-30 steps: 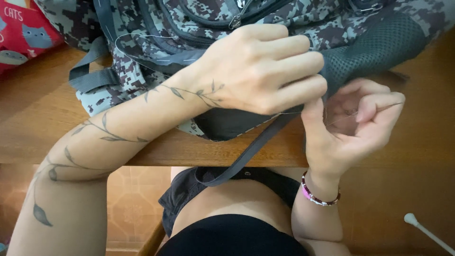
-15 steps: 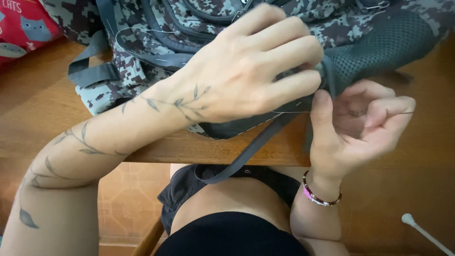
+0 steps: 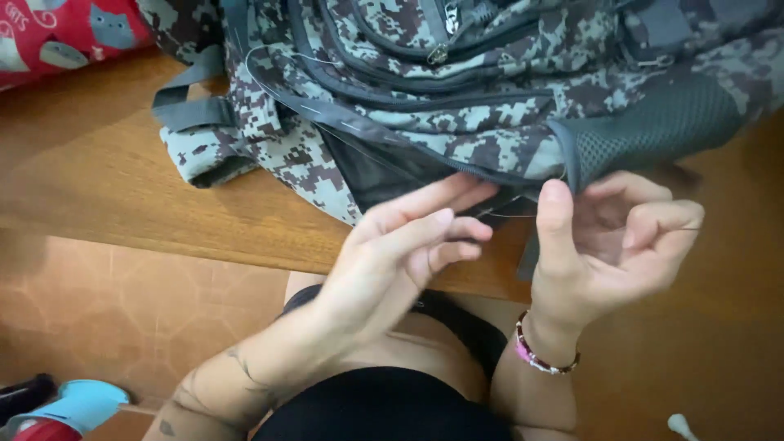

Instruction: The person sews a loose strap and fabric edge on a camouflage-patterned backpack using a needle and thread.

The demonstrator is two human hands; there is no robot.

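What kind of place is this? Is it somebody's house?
Probably a home. A camouflage backpack lies on a wooden table, a red cat-print cloth bag sits beside it, and the floor below is tiled.

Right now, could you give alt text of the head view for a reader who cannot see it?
Two bare hands work at the lower edge of a camouflage backpack lying on a wooden table; the left hand is open, and the right hand pinches a thin thread.

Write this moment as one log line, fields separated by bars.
left hand: open, fingertips at backpack edge | right hand: pinching thin thread | backpack: lying on wooden table
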